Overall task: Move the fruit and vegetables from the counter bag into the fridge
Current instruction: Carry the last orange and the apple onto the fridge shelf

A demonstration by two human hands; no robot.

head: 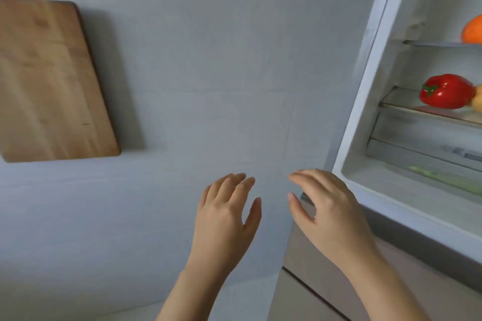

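Left grip (226,216), right grip (330,219) loose-fingered beside fridge (365,91) with red pepper (447,91)

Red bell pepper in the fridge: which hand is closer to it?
Right. The right hand hovers by the open fridge, below-left of the red bell pepper; the left hand is farther left, before the wall.

your fridge (365,101) stands open on the right, pepper (446,91) on a shelf (407,108) inside; cutting board (49,81) hangs far left.
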